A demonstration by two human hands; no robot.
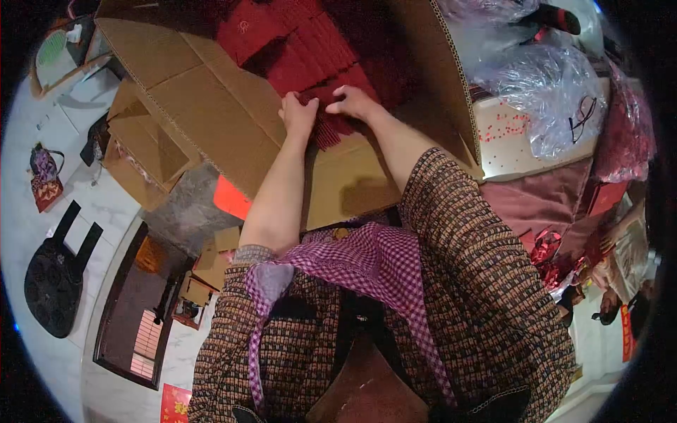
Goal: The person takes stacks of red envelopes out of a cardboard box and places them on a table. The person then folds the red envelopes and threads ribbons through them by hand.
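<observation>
Rows of red paper packets [310,53], closely stacked and some with a small gold mark, lie inside a large cardboard box [204,77]. My left hand [299,113] rests at the near edge of the packets, its thumb and fingers apart. My right hand [354,103] is just to its right, thumb and forefinger spread, touching the same near packets. The fingertips of both hands are partly lost against the red stacks. Between my forearms is a bare cardboard flap [349,173].
A plastic-wrapped bundle [557,92] and a pair of glasses [584,118] lie on a pale surface at the right, beside scattered red bits. Dark red cloth [543,197] hangs below. On the left are smaller cardboard boxes [144,134] and a black item [53,282] on the tiled floor.
</observation>
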